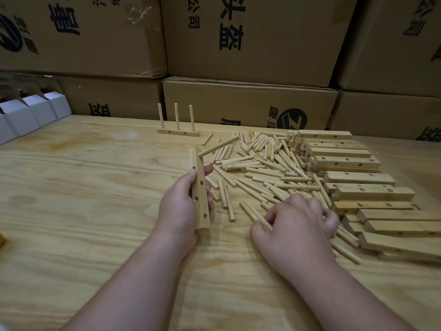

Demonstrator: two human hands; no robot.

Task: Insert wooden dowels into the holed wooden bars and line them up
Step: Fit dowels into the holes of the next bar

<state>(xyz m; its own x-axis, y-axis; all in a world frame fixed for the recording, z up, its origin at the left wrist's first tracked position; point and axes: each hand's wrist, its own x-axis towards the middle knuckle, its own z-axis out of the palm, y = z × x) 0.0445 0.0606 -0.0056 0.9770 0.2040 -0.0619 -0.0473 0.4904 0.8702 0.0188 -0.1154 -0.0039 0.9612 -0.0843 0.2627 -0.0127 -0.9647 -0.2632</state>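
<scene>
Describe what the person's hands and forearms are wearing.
Nothing is worn: the left hand and right hand are bare, without gloves, rings, watch or wristband. Both forearms are bare as far as the frame's lower edge, with no sleeve in view.

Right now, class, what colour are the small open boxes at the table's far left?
White small open boxes, brown cardboard inside; the head view shows them.

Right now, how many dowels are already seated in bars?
4: three stand upright in the finished bar at the table's far side; one dowel sticks out of the held bar. None seems hidden.
</scene>
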